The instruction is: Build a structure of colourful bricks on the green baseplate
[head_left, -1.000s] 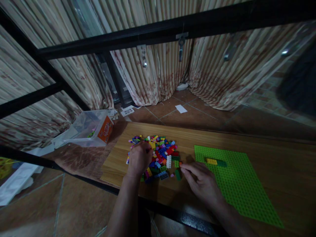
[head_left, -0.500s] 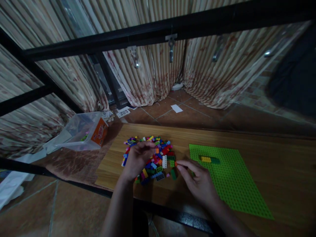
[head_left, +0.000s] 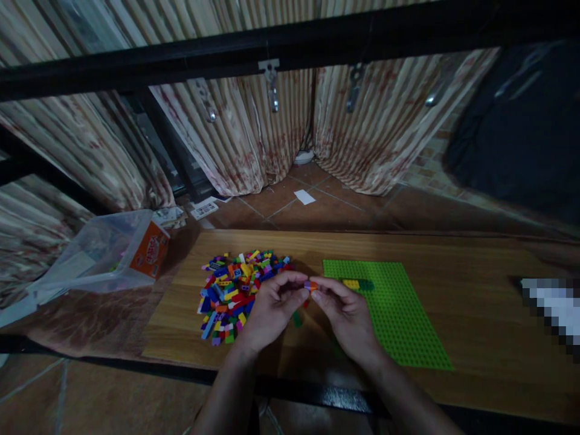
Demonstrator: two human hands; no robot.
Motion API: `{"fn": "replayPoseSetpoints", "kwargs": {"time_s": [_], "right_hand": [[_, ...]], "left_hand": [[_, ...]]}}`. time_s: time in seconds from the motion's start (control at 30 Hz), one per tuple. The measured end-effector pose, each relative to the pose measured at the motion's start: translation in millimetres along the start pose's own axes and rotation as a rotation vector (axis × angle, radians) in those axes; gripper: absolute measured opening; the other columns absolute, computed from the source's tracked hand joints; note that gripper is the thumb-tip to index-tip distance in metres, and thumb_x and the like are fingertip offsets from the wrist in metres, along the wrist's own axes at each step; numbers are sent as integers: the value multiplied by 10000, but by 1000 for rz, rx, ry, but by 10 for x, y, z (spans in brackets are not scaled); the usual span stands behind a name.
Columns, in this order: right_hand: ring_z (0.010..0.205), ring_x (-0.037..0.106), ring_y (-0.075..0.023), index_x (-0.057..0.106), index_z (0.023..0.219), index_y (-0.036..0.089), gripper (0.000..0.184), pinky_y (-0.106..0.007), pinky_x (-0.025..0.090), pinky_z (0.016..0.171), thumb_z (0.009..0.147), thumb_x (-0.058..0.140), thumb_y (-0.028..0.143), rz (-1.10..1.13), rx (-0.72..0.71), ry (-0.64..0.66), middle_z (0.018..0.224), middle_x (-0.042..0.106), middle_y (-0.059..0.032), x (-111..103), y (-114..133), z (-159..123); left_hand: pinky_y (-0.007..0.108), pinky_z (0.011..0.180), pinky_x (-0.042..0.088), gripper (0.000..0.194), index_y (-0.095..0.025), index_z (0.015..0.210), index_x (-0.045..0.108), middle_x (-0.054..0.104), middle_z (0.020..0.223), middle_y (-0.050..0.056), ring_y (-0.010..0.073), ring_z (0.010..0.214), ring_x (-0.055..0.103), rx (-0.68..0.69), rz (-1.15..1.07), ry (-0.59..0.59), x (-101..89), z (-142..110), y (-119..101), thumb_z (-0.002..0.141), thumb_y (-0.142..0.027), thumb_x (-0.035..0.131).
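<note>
My left hand (head_left: 276, 308) and my right hand (head_left: 348, 311) meet fingertip to fingertip above the table, between the brick pile and the baseplate. Pinched between them are small toy bricks, a purple brick (head_left: 307, 284) on the left side and an orange brick (head_left: 313, 286) on the right. Whether the two are joined I cannot tell. A heap of mixed coloured bricks (head_left: 231, 296) lies left of and partly behind my left hand. Beyond my right hand is a green studded baseplate (head_left: 408, 326), carrying a yellow brick (head_left: 350, 284) and a dark green brick (head_left: 366, 285) in line.
The wooden table (head_left: 176, 314) has a dark front edge. At the left stands a clear plastic box (head_left: 104, 241) with an orange label. A black metal bar (head_left: 217, 57) with hanging clips crosses above the table, with striped curtains (head_left: 254, 139) behind.
My left hand has left the pile and come to my right hand, so their fingertips now meet around the bricks. The view has turned right, shifting the surroundings left.
</note>
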State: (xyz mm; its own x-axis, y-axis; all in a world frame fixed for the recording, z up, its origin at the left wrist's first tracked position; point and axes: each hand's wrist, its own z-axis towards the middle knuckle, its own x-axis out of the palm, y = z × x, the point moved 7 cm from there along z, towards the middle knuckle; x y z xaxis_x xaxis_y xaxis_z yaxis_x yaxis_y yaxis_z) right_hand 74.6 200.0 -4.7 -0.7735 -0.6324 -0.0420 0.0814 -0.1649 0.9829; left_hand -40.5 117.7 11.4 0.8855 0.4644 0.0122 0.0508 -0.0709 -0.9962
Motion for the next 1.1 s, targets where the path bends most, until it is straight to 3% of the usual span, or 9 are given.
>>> {"fn": "replayPoseSetpoints", "kwargs": {"time_s": [0.13,0.4,0.67,0.8,0.93,1.03,1.1], "right_hand": [[869,649,-176,719,1049,249,251,-316,535,781,838,656,371,-24,-2,-13,969,717,-40,-32,22,5],[771,652,-161,738,939,234,181,-279,538,684,811,675,346,73,34,-61,859,730,-30,-108,-1,15],[859,694,-191,746,959,239,208,-334,559,778,823,666,373,58,47,-43,925,758,-45,-326,-17,-1],[872,691,-195,741,997,242,246,-342,553,789,825,663,400,-34,44,-81,958,754,-48,-645,7,61],[906,679,-209,717,1030,217,285,-366,536,825,835,631,406,-388,-26,-199,1031,728,-69,-1187,36,147],[828,680,-210,682,1081,194,317,-368,535,793,829,614,374,-617,3,-183,959,725,-74,-1449,-71,165],[826,674,-211,684,1017,200,245,-365,524,791,835,589,334,-721,-1,-102,936,720,-67,-1485,-142,160]], "left_hand": [[256,666,527,239,-181,948,700,670,794,33,172,764,641,44,17,-27,46,15,-31,798,-366,694],[244,748,505,145,-161,853,714,701,820,33,153,782,635,98,-24,-52,151,69,-8,773,-282,720],[239,719,487,148,-155,867,721,698,790,33,138,728,612,73,-129,-17,358,105,78,787,-279,713],[241,725,484,162,-158,880,709,689,807,26,138,741,608,61,-129,-14,482,135,113,781,-286,704],[241,741,471,151,-162,880,690,676,821,20,144,781,607,25,-37,-13,577,182,191,797,-285,661],[252,739,469,162,-159,915,675,678,841,28,157,800,618,2,47,-28,611,224,272,806,-267,624],[259,729,471,193,-156,965,667,684,860,36,166,802,627,-27,108,-36,628,246,341,809,-250,604]]}}
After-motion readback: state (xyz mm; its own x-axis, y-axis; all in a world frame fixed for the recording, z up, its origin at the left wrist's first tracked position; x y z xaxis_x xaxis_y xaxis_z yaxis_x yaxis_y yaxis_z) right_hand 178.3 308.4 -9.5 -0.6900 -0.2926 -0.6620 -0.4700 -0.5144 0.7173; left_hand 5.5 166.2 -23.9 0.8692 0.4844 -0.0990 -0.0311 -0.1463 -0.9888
